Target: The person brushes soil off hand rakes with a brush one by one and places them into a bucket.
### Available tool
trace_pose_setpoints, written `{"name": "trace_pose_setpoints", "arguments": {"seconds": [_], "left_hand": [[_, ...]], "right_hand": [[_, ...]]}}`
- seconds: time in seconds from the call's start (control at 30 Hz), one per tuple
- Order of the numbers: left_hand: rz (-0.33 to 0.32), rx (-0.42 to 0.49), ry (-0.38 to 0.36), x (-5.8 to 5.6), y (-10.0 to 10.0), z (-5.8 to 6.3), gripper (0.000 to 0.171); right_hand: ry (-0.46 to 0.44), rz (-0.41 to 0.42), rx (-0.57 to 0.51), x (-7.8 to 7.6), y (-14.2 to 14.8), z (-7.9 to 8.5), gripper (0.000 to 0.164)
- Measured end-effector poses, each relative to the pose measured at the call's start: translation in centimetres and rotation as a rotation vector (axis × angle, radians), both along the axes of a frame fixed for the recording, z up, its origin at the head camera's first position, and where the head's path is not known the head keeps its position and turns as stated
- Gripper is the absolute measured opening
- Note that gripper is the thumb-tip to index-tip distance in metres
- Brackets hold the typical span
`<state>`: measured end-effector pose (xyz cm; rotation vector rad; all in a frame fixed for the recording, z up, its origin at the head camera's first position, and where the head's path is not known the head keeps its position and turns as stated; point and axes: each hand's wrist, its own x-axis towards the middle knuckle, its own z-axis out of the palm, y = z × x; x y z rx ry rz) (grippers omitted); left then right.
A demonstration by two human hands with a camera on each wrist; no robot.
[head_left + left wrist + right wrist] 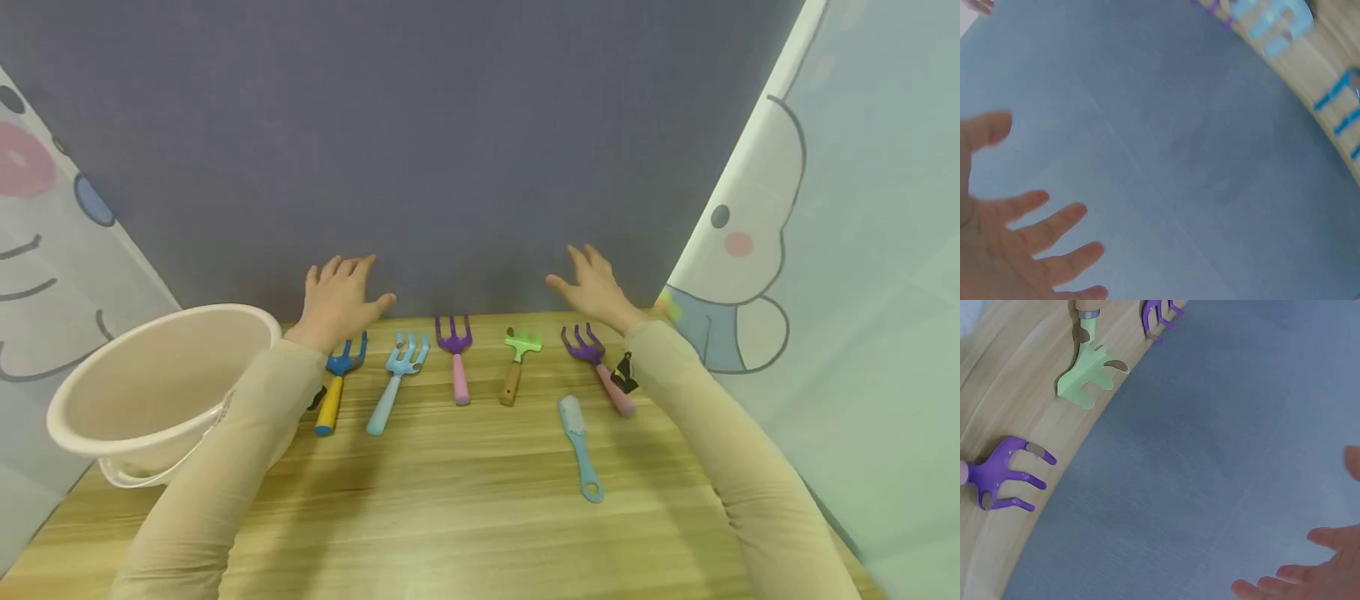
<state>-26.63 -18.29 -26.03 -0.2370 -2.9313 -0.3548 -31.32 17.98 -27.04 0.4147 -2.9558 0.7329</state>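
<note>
I have the left hand (pixel 336 304) and right hand (pixel 600 292) empty, fingers spread, near the desk's (pixel 450 517) far edge. Five hand rakes (pixel 457 360) lie spaced along it, handles toward the person, probably for easy gripping; the brush (pixel 581 452) lies nearer, the cream basin (pixel 161 375) left.

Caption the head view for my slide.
Left hand and right hand spread open near five hand rakes, a brush and a basin.

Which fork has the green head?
The brown-handled fork, between the two purple forks; the other four heads are blue, light blue or purple.
</note>
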Motion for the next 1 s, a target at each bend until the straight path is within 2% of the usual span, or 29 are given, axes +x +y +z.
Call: {"name": "trace_pose_setpoints", "arguments": {"seconds": [0.1, 0.17, 0.27, 0.33, 0.53, 0.7, 0.77, 0.87, 1.0], "left_hand": [[-0.033, 0.099, 0.047, 1.3, 0.7, -0.6, 0.063], [-0.065, 0.191, 0.049, 2.1, 1.0, -1.2, 0.056], [-0.117, 0.319, 0.008, 3.6, 1.5, -1.9, 0.049], [-0.145, 0.370, -0.028, 4.3, 1.9, -2.4, 0.046], [-0.227, 0.402, -0.075, 5.9, 2.4, -4.5, 0.038], [-0.236, 0.389, -0.100, 6.8, 2.6, -6.1, 0.032], [-0.240, 0.388, -0.117, 7.1, 2.7, -6.6, 0.031], [-0.267, 0.423, -0.161, 7.4, 3.1, -7.0, 0.029], [-0.303, 0.487, -0.235, 7.6, 3.4, -7.4, 0.029]], "right_hand": [[0.021, -0.003, 0.011, 1.1, 0.6, 0.1, 0.074], [0.046, 0.005, 0.023, 1.9, 0.9, -0.1, 0.070], [0.071, 0.029, 0.033, 3.3, 1.4, -0.7, 0.067], [0.074, 0.040, 0.031, 4.2, 1.8, -1.2, 0.064], [0.094, 0.087, 0.040, 6.7, 2.7, -3.0, 0.058], [0.156, 0.131, 0.089, 8.6, 2.9, -4.3, 0.050], [0.150, 0.145, 0.087, 9.4, 3.0, -4.5, 0.044], [0.048, 0.162, 0.025, 10.4, 3.3, -4.9, 0.039], [-0.204, 0.148, -0.097, 11.1, 3.8, -5.9, 0.045]]}}
